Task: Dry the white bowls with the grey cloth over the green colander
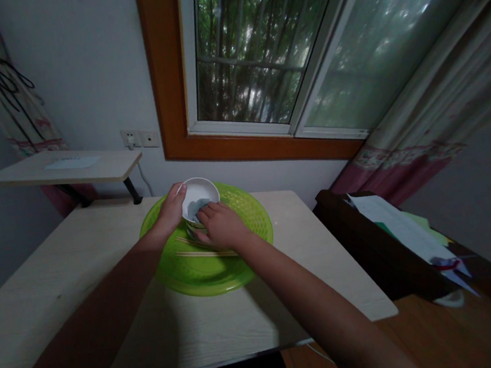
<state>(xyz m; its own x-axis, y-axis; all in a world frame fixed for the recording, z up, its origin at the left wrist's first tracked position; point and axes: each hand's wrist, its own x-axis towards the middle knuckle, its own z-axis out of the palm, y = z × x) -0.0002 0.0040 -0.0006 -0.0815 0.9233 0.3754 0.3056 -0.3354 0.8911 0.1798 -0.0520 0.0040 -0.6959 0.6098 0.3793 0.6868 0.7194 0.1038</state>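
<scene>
At a bench [319, 246] under a window [254, 71], my left hand [174, 208] clasps the white bowl [199, 190] just to its right; opposite, my right hand [222, 224] curls tight over grey cloth [194, 208] inside.

Wall [81, 61]: pale, sockets [140, 138] fitted. Window [323, 48]: sliding, orange-brown frame [165, 69], greenery [245, 24] outside. Curtains [452, 89]: pink lower section, both sides. Tabletop [315, 247]: light wood grain. Floor [413, 336]: brown. Lighting: dim.

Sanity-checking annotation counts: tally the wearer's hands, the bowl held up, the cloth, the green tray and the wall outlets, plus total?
Hands: 2 (left hand, right hand)
Held white bowl: 1
Grey cloth: 1
Green tray: 1
Wall outlets: 2
Total: 7
</scene>
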